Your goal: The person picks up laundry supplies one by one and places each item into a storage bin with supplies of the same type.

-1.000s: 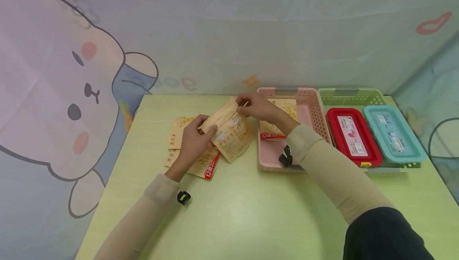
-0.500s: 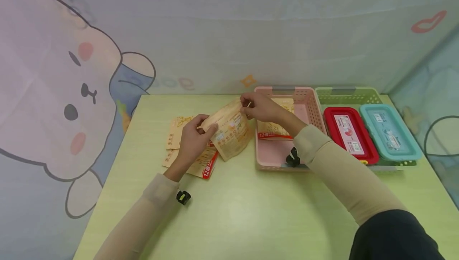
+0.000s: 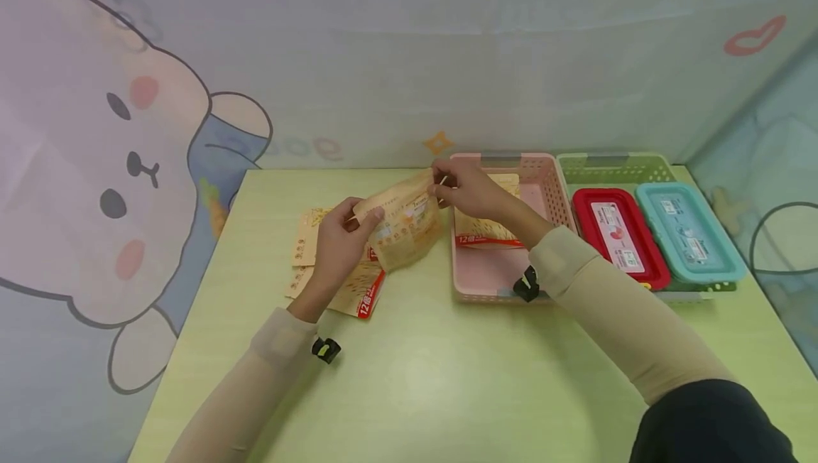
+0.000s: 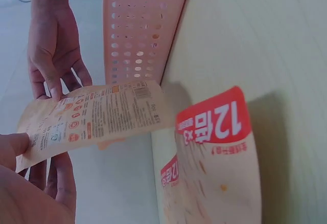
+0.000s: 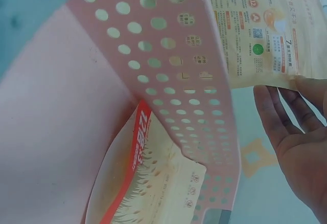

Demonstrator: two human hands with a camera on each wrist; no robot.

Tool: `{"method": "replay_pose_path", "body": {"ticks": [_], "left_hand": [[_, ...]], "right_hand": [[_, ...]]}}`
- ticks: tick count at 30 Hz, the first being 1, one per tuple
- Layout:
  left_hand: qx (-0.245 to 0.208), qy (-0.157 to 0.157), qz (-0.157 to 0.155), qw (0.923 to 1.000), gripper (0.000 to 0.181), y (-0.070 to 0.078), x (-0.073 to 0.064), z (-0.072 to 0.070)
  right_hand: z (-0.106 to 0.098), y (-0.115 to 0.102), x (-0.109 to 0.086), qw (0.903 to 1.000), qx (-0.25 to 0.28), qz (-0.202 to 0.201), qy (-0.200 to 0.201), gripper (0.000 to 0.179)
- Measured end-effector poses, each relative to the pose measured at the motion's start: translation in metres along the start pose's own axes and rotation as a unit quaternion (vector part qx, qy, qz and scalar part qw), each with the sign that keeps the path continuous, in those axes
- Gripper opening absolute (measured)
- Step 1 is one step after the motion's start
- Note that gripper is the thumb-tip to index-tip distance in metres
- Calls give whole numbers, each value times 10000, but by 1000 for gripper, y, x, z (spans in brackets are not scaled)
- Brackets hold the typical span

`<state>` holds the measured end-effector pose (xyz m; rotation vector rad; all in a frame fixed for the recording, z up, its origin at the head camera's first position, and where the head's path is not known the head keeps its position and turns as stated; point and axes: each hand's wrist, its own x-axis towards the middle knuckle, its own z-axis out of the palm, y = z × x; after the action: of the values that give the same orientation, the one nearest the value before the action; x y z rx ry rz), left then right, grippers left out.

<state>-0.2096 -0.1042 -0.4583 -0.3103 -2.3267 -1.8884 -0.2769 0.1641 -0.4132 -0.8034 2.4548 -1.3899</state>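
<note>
Both hands hold one tan printed pouch above the table, left of the pink basket. My left hand pinches its left upper corner, thumb on the printed face. At the opposite upper corner my right hand pinches the edge between thumb and fingers. The printed back of the pouch is in full sight in the left wrist view. Beneath the left hand, similar pouches with red "12" bands lie on the table. Another pouch leans inside the pink basket.
A green basket stands right of the pink basket. In it sit a red-lidded pack and a turquoise-lidded pack. A printed curtain hangs along the table's back edge.
The pouch's lower end has swung up and its face has tilted back. The right hand has shifted slightly away from the left. The whole head view has drifted a little leftward.
</note>
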Motion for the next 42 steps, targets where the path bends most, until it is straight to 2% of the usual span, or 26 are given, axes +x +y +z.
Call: {"method": "replay_pose_path", "body": {"ticks": [4,7,18,27,34,42], "left_hand": [[303,227,271,9989,30,4,1,-2],[415,277,328,9982,30,7,2,-3],[394,-37,435,9983,29,15,2,-4],[504,-52,227,9985,30,9,5,-4],[796,-195,24,9966,31,2,6,-5],[671,-73,98,9977,31,4,9,-4]], "right_hand": [[-1,-4,-3,9999,-60,-129,84,10],[-3,-8,-4,9997,-38,-152,167,9],[-9,-18,-12,9995,129,-98,286,10],[-10,-17,-15,9990,182,-85,401,7],[-7,-23,-18,9983,192,-46,549,8],[-4,-25,-20,9956,21,32,938,12]]}}
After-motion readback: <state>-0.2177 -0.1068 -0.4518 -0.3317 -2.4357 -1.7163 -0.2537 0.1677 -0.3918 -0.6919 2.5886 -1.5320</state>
